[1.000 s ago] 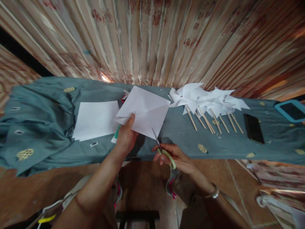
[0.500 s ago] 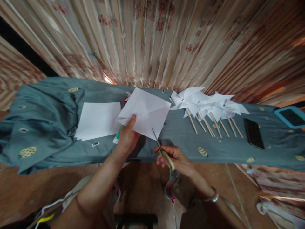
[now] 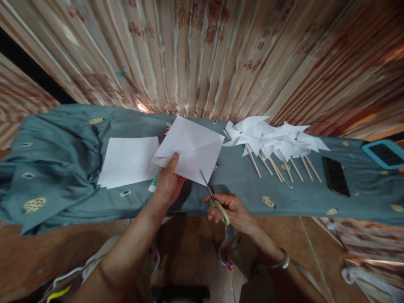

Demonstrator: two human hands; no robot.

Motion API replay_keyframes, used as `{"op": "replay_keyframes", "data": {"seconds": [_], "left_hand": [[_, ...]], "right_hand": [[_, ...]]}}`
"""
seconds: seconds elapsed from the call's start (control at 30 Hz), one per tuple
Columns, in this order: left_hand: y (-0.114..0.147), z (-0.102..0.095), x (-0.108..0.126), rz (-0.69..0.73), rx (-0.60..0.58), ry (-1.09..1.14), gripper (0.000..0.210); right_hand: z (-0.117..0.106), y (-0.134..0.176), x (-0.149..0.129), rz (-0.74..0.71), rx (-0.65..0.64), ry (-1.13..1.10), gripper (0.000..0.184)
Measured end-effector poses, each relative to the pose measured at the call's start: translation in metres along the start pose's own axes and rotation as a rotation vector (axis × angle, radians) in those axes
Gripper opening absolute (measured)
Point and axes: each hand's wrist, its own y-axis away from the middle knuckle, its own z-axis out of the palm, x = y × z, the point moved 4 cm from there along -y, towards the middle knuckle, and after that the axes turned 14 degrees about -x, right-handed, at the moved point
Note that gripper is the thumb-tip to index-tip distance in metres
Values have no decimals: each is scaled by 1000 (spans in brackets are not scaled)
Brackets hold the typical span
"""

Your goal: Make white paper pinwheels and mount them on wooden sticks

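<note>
My left hand (image 3: 169,180) pinches a square sheet of white paper (image 3: 197,141) near its left side, thumb on top and fingers hidden beneath. Crease or cut lines run across the sheet toward its middle. In my right hand (image 3: 229,209) is a pair of scissors (image 3: 217,205) with light green handles. The scissors' blades reach over the sheet's lower corner. A stack of white paper (image 3: 131,162) lies on the cloth left of my left hand. Under the held sheet, a green and white item (image 3: 153,184) peeks out, mostly hidden.
White paper pinwheels (image 3: 252,130) on wooden sticks lie to the right on the grey-green cloth (image 3: 241,181). Beyond them are a dark phone (image 3: 336,176) and a blue-framed device (image 3: 385,154). A patterned curtain (image 3: 202,63) hangs behind the narrow table.
Almost nothing differs. The view has shifted very slightly; both hands, the sheet and the scissors keep nearly the same positions.
</note>
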Motion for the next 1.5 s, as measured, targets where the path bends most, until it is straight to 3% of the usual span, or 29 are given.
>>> {"op": "replay_keyframes", "data": {"seconds": [0.47, 1.3, 1.5], "left_hand": [[7, 5, -8, -65, -24, 24, 16], [9, 4, -14, -94, -9, 26, 16], [11, 8, -20, -109, -90, -24, 24]], "right_hand": [[-4, 1, -1, -55, -20, 92, 46], [-2, -1, -3, -68, 51, -7, 45], [-3, 0, -8, -106, 49, 51, 41]]}}
